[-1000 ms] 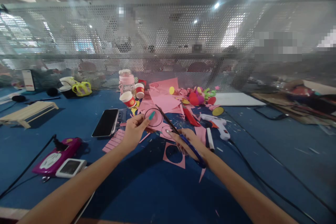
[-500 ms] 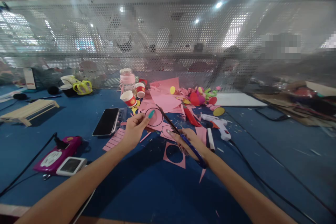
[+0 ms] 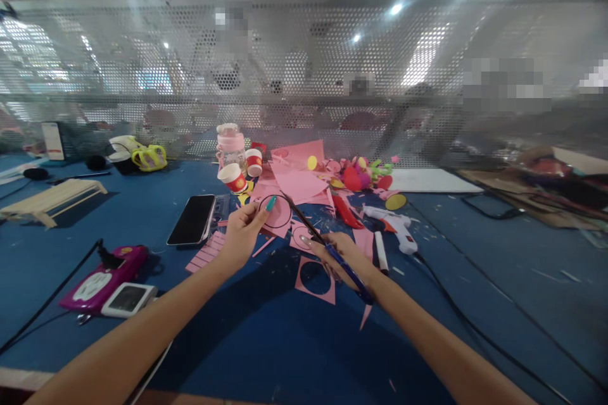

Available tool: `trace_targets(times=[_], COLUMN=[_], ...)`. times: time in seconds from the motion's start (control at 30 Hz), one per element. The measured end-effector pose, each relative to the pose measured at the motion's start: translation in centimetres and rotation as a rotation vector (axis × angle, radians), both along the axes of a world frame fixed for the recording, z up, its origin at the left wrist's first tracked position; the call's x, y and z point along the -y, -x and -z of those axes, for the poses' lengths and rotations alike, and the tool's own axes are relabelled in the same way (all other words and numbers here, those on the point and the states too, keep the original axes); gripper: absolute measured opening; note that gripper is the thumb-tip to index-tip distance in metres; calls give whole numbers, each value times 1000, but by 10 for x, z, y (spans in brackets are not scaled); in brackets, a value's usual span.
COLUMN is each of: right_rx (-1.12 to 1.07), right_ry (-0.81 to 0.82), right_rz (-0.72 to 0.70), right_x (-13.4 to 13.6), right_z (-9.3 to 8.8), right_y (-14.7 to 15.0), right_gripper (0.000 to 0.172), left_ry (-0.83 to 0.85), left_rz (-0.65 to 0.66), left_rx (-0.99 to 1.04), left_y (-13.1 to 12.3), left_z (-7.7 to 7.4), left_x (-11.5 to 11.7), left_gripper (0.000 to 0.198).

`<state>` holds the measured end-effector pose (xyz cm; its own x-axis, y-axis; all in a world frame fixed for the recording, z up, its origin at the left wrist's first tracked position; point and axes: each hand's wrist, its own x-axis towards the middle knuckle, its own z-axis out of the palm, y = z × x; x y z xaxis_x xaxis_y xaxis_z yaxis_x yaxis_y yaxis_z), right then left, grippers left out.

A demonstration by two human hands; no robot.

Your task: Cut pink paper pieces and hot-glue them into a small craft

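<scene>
Between thumb and fingers my left hand [image 3: 247, 224] pinches a piece of pink paper [image 3: 277, 214] with a black circle drawn on it. My right hand [image 3: 344, 253] is closed around blue-handled scissors [image 3: 342, 264], whose dark blades point up and left, beside the paper's right edge. Whether the blades touch the paper I cannot tell. Just below the blades is another pink piece with a smaller drawn circle [image 3: 303, 237]. A pink square with a round hole [image 3: 304, 291] lies on the table, nearer to me.
A white glue gun [image 3: 396, 226] with a black cord lies to the right. At the left are a phone [image 3: 192, 220] and a purple power strip [image 3: 104, 281]. Paper cups [image 3: 232, 178], a pink-lidded bottle [image 3: 230, 149] and pink sheets [image 3: 299, 180] stand or lie behind my hands.
My left hand and the pink paper have shifted slightly left. The scissors' blade tips have moved a little left too; the rest looks unchanged.
</scene>
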<state>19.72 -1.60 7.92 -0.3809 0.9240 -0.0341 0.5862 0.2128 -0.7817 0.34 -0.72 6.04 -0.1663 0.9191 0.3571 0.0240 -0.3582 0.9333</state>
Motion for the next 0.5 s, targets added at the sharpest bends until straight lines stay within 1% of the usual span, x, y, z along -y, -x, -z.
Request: trace_targets(times=[0.23, 0.37, 0.5], right_rx=[-22, 9, 20], right_ry=[34, 24, 15], right_rz=[27, 27, 34], right_x=[-1, -2, -3], right_z=[3, 3, 6], right_y=[0, 0, 0], right_gripper=[41, 42, 43], left_ry=[-16, -18, -12], left_rz=[1, -18, -40], left_rx=[16, 35, 126], left_y=[0, 0, 0], left_z=[-2, -3, -3], left_x=[2, 1, -2], left_gripper=[32, 30, 26])
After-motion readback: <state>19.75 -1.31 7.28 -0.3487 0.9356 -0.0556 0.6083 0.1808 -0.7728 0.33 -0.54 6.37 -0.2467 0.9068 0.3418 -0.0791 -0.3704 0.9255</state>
